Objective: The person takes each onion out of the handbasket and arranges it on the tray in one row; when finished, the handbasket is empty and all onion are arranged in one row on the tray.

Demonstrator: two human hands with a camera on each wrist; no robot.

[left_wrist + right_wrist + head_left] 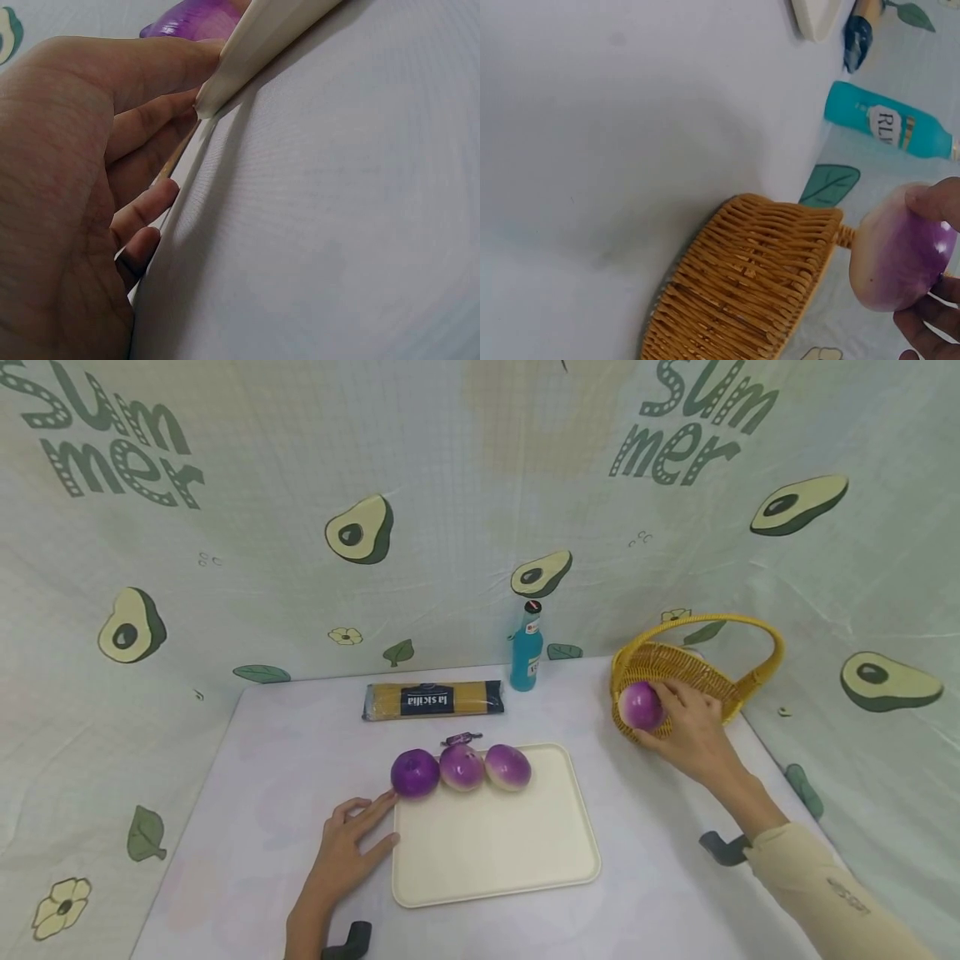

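Note:
My right hand (696, 733) grips a purple-and-white turnip (641, 706) between thumb and fingers, at the front of the yellow wicker basket (720, 670). In the right wrist view the turnip (900, 251) appears beside the basket's woven wall (735, 281). My left hand (347, 847) touches the left edge of a cream tray (495, 852) with thumb and fingertips, its fingers loosely extended. Along the tray's far edge sit a dark purple round vegetable (415, 773) and two purple-and-white turnips, one in the middle (462, 767) and one to the right (508, 767). The left fingertips are right by the dark purple one.
Behind the tray lie a small purple wrapped candy (461, 738) and a pack of spaghetti (433, 700). A blue bottle (527, 647) stands upright at the table's back edge. The basket's handle (705, 620) arches up. A printed cloth (450, 527) hangs behind the table.

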